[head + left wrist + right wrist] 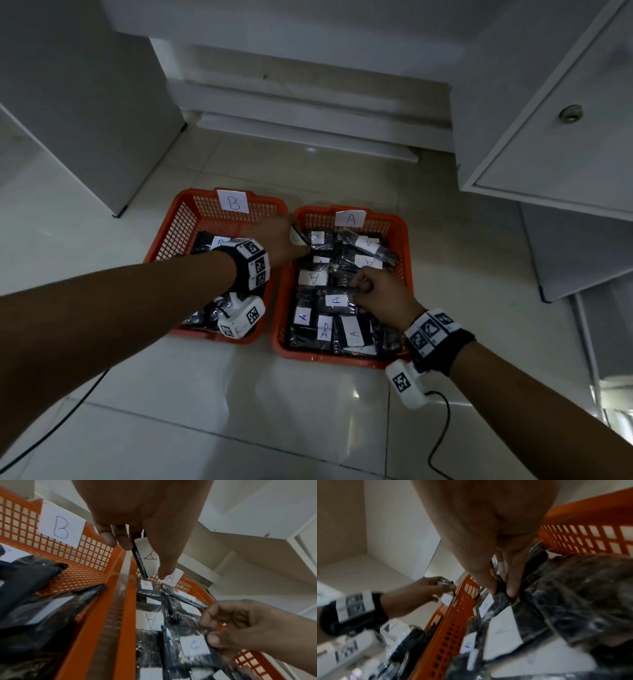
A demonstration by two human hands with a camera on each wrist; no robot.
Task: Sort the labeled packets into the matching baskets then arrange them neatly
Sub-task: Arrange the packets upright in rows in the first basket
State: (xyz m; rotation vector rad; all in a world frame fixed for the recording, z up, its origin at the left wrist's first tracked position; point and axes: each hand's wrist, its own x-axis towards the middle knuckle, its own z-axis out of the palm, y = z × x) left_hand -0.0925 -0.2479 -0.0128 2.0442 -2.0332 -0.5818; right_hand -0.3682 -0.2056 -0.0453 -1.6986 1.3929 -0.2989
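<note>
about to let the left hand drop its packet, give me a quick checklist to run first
1. Label on the packet in the left hand reads A: ok.
2. Left grip on it is firm, thumb and fingers pinching: ok.
3. Packet is over basket A, not basket B: not ok, it hangs about over the two adjoining rims.
4. Basket labels readable: ok, A label and B label both show.
5. Right hand is out of the drop spot: ok, it pinches another A packet nearer the front.
6. No B packets mixed into basket A: cannot tell, some labels are hidden.
</note>
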